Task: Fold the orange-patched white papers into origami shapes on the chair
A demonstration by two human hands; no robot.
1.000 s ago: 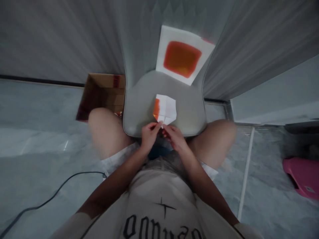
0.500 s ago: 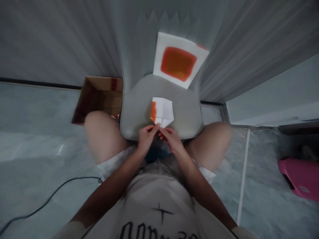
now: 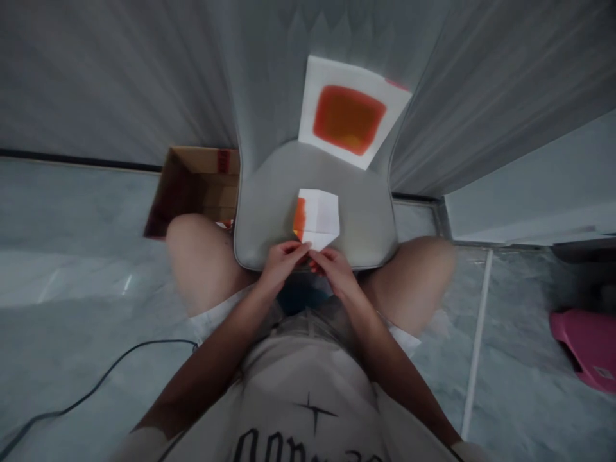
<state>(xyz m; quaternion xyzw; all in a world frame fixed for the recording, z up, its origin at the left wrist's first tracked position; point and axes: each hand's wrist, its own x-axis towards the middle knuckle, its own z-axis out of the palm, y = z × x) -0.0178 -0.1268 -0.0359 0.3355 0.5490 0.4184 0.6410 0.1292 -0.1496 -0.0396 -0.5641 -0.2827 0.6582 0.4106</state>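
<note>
A folded piece of white paper with an orange patch on its left side is held over the front of a grey chair seat. My left hand pinches its near, pointed end between thumb and fingers. Close beside it, my right hand is closed on the same end, thumb on top. The two thumbs nearly meet at the tip. My fingers hide the underside of that end.
A white sheet with an orange-brown square leans against the chair's backrest. An open cardboard box stands on the floor at the left. A dark cable runs along the lower left, and a pink plastic object lies at the right.
The view has shifted slightly. Near the tip, a slit that showed between the paper's folds is now closed or covered, and the end looks smoother. Both hands keep their pinch.
</note>
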